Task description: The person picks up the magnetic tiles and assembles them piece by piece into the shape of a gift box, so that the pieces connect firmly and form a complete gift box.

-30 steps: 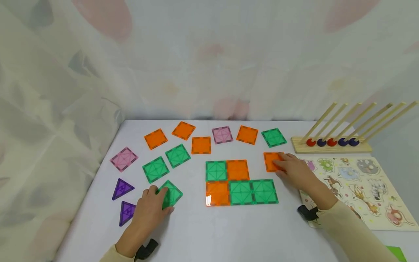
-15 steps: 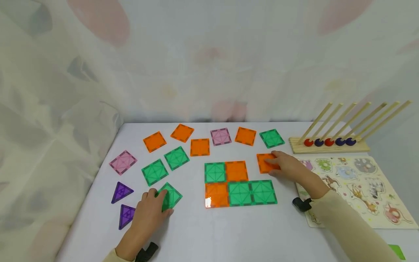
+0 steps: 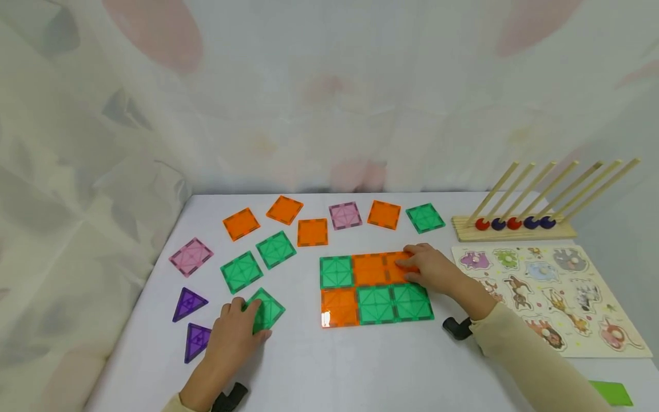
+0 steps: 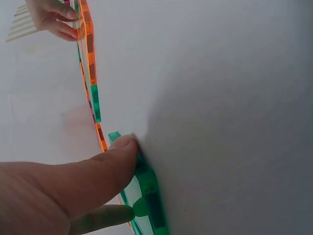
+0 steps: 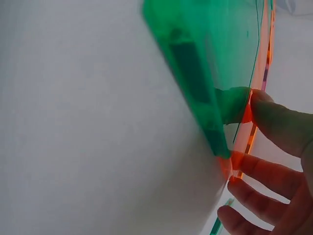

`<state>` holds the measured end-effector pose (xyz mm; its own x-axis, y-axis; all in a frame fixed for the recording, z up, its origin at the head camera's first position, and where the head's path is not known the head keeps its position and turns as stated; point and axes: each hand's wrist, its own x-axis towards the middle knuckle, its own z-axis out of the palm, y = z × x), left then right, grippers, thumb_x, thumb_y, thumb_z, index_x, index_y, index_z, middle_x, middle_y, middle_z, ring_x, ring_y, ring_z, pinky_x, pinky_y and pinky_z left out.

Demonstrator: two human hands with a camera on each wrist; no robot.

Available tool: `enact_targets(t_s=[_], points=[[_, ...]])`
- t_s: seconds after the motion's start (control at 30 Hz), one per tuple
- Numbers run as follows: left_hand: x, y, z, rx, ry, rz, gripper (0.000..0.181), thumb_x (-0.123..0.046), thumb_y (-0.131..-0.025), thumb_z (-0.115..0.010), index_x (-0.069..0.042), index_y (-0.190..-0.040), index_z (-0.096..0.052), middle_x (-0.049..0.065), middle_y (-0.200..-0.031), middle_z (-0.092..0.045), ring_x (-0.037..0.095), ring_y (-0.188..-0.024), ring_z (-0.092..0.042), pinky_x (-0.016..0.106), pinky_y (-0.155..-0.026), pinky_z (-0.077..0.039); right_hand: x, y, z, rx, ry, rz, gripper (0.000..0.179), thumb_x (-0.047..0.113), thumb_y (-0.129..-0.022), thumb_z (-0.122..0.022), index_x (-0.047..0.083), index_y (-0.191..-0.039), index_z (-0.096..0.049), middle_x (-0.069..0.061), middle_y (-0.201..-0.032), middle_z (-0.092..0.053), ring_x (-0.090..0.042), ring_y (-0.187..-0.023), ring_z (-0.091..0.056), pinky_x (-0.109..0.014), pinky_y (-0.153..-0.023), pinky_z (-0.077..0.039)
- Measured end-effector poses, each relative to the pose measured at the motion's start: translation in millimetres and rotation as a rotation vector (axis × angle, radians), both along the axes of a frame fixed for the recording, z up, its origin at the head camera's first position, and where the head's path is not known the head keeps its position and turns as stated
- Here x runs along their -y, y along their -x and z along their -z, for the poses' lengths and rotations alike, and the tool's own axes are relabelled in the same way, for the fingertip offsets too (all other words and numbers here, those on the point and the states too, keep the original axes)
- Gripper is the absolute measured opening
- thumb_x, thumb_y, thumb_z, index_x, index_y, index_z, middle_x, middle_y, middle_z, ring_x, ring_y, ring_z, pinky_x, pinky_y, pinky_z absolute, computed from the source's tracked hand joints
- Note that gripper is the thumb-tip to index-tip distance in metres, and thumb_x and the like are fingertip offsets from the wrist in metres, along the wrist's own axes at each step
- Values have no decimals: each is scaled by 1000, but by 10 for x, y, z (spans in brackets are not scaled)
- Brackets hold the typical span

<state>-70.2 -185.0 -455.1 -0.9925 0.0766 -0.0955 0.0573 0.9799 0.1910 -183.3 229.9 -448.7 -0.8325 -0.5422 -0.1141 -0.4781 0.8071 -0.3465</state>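
My right hand (image 3: 432, 268) holds an orange square magnetic tile (image 3: 395, 264) at its right side. That tile lies against another orange tile (image 3: 368, 270) in the top row and above the right-hand green tile (image 3: 413, 302) of the bottom row. Fingers (image 5: 266, 171) show at its edge in the right wrist view. On the left, my left hand (image 3: 234, 332) holds a separate green square tile (image 3: 269, 309), its thumb (image 4: 120, 156) on the edge in the left wrist view. A green tile (image 3: 336, 272) and an orange tile (image 3: 339, 307) form the block's left end.
Loose orange, green and pink tiles lie along the back, among them a pink tile (image 3: 345, 216). Two purple triangles (image 3: 189, 303) sit at the left. A pegged wooden stand (image 3: 515, 231) with beads and an animal puzzle board (image 3: 556, 297) occupy the right.
My right hand has slid the orange tile leftward, from apart on the right to against the block's top row. My left hand stays on its green tile.
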Motion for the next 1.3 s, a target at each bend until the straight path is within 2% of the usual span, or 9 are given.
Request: enact_targets(t_s=[0.27,0.4,0.57,0.8,0.93,1.07,1.2,1.3], points=[[-23,18,4,5,-8,0,66,-33,-76,-81,-4,-130,-57,26,-123,-52,46,-112,-49,63,-83,-45,-32,-77,21,1,28,8,39,22,-92,-64,7,-129,-62,-24,-142,-47,-43,-132,-40,-57,-107,-37],[-95,95,34,-31,5,47,64,-31,-75,-81,-6,-129,-59,25,-123,-52,45,-112,-49,63,-86,-45,-44,-83,35,-8,27,0,42,24,-91,-66,7,-130,-61,-24,-143,-46,-42,-132,-40,-55,-107,-36],[-223,269,63,-112,-6,131,60,-26,-74,-83,-4,-125,-62,25,-119,-54,43,-108,-52,58,-85,-49,-42,-74,34,12,36,12,44,25,-90,-68,6,-129,-61,-24,-143,-46,-41,-133,-40,-54,-108,-36],[-376,665,55,-60,-15,219,55,-17,-79,-79,-7,-130,-59,22,-135,-50,43,-123,-47,52,-97,-48,-41,-93,56,9,49,18,43,26,-90,-67,6,-128,-61,-23,-143,-46,-40,-133,-40,-53,-109,-36],[-467,795,41,-34,-14,302,51,-11,-82,-75,-6,-130,-59,21,-139,-49,43,-126,-44,51,-99,-46,-36,-100,58,11,52,14,43,26,-90,-67,6,-128,-61,-24,-142,-46,-41,-132,-41,-54,-108,-36],[-557,846,2,-23,-59,348,49,-7,-83,-74,-4,-129,-59,20,-141,-48,43,-129,-42,50,-103,-44,-37,-84,52,16,46,16,44,27,-90,-67,6,-128,-61,-23,-143,-45,-40,-133,-40,-54,-109,-35],[-583,857,0,-4,-103,327,50,-10,-83,-74,-3,-130,-58,19,-143,-46,42,-133,-38,51,-105,-42,-39,-77,45,21,41,15,45,27,-91,-66,5,-130,-60,-24,-144,-43,-41,-133,-40,-55,-108,-36],[-535,838,2,5,-126,297,53,-15,-84,-74,-5,-133,-55,19,-145,-43,41,-135,-35,52,-106,-41,-60,-133,47,19,53,51,46,27,-92,-64,6,-133,-58,-24,-147,-40,-43,-133,-39,-56,-107,-37]])
